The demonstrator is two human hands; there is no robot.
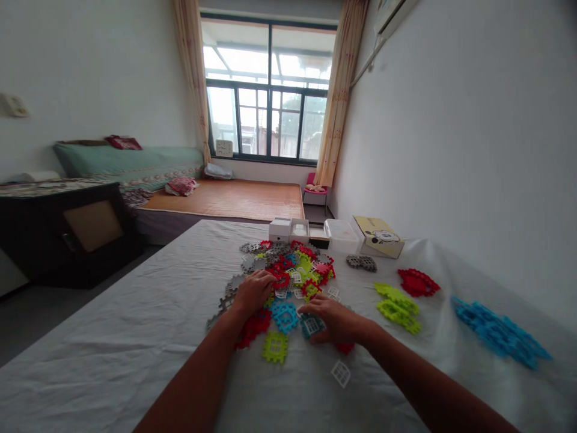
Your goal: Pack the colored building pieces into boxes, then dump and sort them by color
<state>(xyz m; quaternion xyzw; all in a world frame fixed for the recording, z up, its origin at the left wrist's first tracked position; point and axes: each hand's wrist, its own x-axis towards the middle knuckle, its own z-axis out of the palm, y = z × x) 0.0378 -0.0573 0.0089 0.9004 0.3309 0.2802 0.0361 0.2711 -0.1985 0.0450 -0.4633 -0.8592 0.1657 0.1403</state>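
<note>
My left hand is at the left side of a heap of toothed plastic building pieces, its fingers bent onto a red building piece. Thumb and fingers of my right hand close around a dark teal building piece with a white window insert, low over the cloth. Between the hands lies a blue building piece, with a lime green building piece just nearer me. A loose white window insert lies in front of my right hand. My left palm hides part of the heap.
Sorted on the right are blue pieces, lime green pieces, red pieces and grey pieces. Behind the heap stand small white boxes, a clear plastic tub and a yellow box. A white cloth covers the table.
</note>
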